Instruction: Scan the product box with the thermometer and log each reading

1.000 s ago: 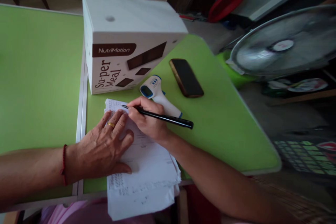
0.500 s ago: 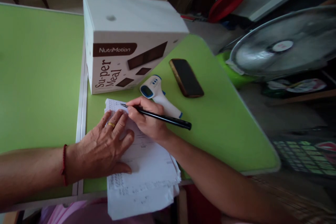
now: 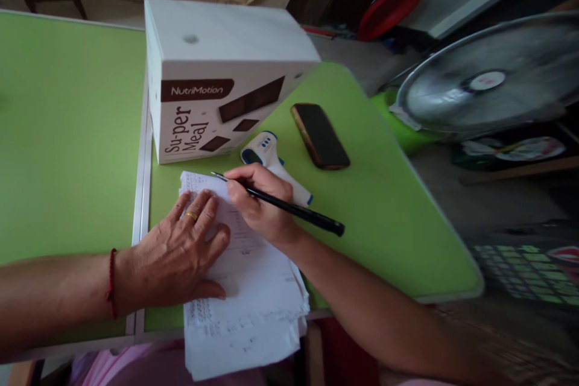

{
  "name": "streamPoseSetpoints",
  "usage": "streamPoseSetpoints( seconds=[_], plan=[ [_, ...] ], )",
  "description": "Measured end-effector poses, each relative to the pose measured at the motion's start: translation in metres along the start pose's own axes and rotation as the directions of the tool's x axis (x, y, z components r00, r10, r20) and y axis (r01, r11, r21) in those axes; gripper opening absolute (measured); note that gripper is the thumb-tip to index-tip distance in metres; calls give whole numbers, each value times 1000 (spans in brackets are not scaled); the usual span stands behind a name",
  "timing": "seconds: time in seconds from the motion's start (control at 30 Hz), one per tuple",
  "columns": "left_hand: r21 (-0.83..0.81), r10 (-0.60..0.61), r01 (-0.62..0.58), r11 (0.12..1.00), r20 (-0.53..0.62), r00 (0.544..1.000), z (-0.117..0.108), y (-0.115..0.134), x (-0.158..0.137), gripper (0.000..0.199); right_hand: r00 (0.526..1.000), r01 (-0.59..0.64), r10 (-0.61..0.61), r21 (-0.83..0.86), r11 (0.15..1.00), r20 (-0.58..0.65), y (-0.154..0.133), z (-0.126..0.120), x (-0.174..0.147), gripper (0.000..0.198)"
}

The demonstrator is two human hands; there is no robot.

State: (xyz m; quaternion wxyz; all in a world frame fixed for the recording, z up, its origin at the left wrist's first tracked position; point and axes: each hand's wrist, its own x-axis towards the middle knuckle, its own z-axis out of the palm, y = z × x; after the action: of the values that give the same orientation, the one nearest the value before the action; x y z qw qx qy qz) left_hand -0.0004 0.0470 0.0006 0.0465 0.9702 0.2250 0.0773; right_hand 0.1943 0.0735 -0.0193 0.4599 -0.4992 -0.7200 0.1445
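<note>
My right hand (image 3: 262, 202) pinches a black pen (image 3: 301, 211), its tip over the top edge of a stack of papers (image 3: 257, 277). Small handwriting runs along the sheet's left side. My left hand (image 3: 185, 253) lies flat on the papers with its fingers spread, a gold ring on one finger and a red cord at the wrist. Just beyond my right hand rests a white and blue infrared thermometer (image 3: 266, 154), its handle partly behind the hand. The papers' lower end hangs past the table's near edge.
A white NutriMotion box (image 3: 235, 30) stands behind the papers on the green table (image 3: 67, 132). A phone (image 3: 321, 136) lies to the right of the thermometer. Beyond the table's right edge are a fan (image 3: 452, 90) and a red round object (image 3: 393, 9).
My right hand has shifted slightly right with the pen, and the pen tip has moved right and up toward the sheet's edge. My left hand stays in place.
</note>
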Motion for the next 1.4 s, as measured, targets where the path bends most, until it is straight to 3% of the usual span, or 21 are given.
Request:
streamPoseSetpoints(
  seconds=[0.2,0.37,0.47,0.57,0.67,0.73,0.87,1.0,1.07,1.1,1.17,1.2,1.23,1.3,1.33,1.37,1.4],
  plan=[
    [9,-49,49,999,84,995,-7,0,-2,78,984,169,-176,-201,965,-16,4,-27,8,21],
    [23,-64,62,998,76,995,-13,-7,1,67,997,25,-57,-489,872,-51,27,-52,18,20],
    [28,-80,78,997,79,994,-15,-13,5,53,995,43,-83,-544,838,-49,33,-57,22,19],
    [70,-74,69,995,73,995,-15,-15,6,51,976,220,-189,-464,858,112,28,-53,19,9],
    [80,-76,70,994,70,995,-14,-14,5,49,864,415,-246,-345,842,439,14,-46,10,13],
    [76,-91,84,994,81,993,-15,-12,4,50,792,463,-208,-344,817,573,6,-43,3,21],
    [75,-103,97,992,77,992,-16,-10,4,50,751,482,-153,-375,792,642,-3,-40,-4,36],
    [51,-107,103,993,71,992,-16,-10,3,47,725,530,-216,-331,781,654,-3,-39,-3,39],
    [33,-108,106,994,63,992,-16,-10,2,39,755,528,-256,-328,783,604,-2,-41,0,40],
    [7,-102,101,995,25,995,-17,-12,2,34,795,506,-266,-355,786,545,0,-42,2,38],
    [-88,-90,75,993,-175,980,-18,-17,3,24,901,393,-223,-482,783,373,8,-47,6,30],
    [-145,-110,64,987,-335,936,-19,-23,4,22,944,308,-175,-565,765,278,14,-50,8,26],
    [-195,-151,57,979,-509,847,-20,-29,6,22,975,215,-120,-643,735,189,21,-53,9,27],
    [-270,-266,82,959,-772,577,-19,-48,11,29,998,64,-22,-740,670,66,35,-56,12,44],
    [-292,-301,90,952,-839,453,-17,-59,14,35,999,16,22,-760,650,40,42,-57,14,49],
    [-321,-334,100,942,-863,379,-14,-70,16,42,996,-17,78,-769,639,43,47,-56,15,51],
    [-396,-413,122,910,-837,358,-10,-81,18,47,987,-50,149,-772,633,57,50,-55,17,49]
  ],
)
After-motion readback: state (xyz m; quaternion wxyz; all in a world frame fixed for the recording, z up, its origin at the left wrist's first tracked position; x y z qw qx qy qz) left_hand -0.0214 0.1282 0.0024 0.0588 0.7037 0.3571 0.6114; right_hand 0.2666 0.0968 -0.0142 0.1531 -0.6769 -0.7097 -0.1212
